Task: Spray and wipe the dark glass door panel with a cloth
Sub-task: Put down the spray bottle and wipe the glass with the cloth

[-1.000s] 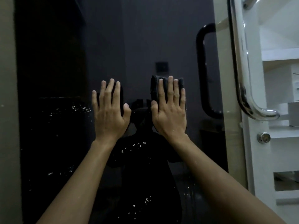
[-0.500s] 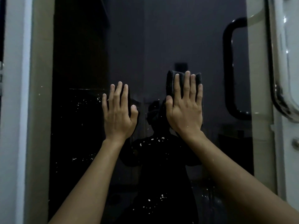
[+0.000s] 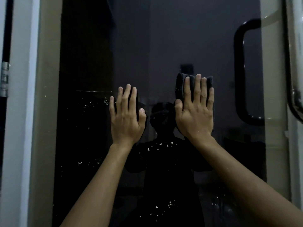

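Little has been shifted since the earlier frames: both hands are kept flat on the dark glass door panel (image 3: 164, 46), while the view has been swung left, exposing more of the pale door frame (image 3: 47, 112) at the left edge. The right hand (image 3: 195, 115) is pressed, fingers straight, over a folded dark cloth (image 3: 180, 84), soft and napped. The left hand (image 3: 126, 120) is laid bare on the glass. White flecks are scattered across the glossy lower panel, so wiping seems unfinished. A black looped handle (image 3: 239, 71) is seen near the right edge.
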`<state>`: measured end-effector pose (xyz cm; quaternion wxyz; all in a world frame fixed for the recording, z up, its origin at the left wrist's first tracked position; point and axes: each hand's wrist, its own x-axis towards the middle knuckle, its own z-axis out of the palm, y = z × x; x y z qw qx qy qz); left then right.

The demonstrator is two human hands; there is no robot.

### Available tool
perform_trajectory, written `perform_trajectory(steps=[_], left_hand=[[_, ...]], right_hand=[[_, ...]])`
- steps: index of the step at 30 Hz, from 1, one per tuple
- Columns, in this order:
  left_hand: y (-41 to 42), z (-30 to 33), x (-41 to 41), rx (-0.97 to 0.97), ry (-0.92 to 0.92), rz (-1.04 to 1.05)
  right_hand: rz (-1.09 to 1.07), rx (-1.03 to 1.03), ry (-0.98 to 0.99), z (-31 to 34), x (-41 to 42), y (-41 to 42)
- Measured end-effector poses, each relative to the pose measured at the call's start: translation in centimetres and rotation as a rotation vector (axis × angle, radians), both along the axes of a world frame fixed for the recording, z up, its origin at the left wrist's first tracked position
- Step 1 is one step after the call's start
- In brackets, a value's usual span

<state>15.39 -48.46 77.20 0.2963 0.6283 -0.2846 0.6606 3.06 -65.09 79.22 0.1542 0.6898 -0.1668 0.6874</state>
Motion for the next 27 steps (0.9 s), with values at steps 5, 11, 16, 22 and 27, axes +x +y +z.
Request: perform_trajectory(steps=[5, 11, 16, 22, 27], left_hand=[[-0.1, -0.2, -0.1, -0.002, 0.002, 0.015], [0.4, 0.0, -0.1, 0.012, -0.024, -0.033], [3.3, 0.3, 1.0, 0.048, -0.07, -0.147], [9.2, 0.3, 5.1, -0.046, -0.008, -0.121], [12.2, -0.3, 8.1, -0.03, -0.001, -0.08]], right_hand=[[-0.002, 0.024, -0.013, -0.2, 0.6, 0.9], [-0.004, -0.023, -0.01, -0.5, 3.3, 4.8], [-0.001, -0.017, -0.017, -0.6, 5.5, 7.7], [0.014, -0.009, -0.022, -0.8, 7.9, 10.6], [0.018, -0.002, -0.021, -0.8, 9.3, 12.5]])
